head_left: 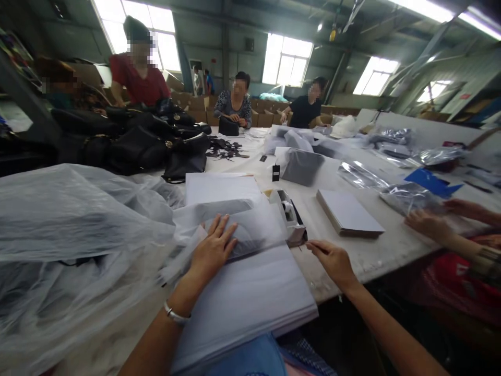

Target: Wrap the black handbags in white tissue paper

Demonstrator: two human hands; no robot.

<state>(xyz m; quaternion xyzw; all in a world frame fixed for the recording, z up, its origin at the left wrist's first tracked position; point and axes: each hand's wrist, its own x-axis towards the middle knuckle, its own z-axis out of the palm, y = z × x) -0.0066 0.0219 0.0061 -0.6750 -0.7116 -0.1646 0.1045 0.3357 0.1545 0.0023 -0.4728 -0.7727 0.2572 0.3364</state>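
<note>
My left hand [214, 248] lies flat with fingers spread on a dark item wrapped in thin white tissue paper [258, 224]. Under the parcel is a stack of large white paper sheets [254, 292]. To the right of the parcel stands a tape dispenser [288, 214] with a roll in it. My right hand [329, 258] is closed in a pinch at the dispenser's front end, on what looks like the end of the tape; the clear strip itself hardly shows.
Black handbags [136, 146] are heaped at the back left, with clear plastic sheeting [78, 214] before them. A stack of white boards [348, 211] lies right of the dispenser. A co-worker's hands [428, 227] handle clear plastic at right. Several people work across the table.
</note>
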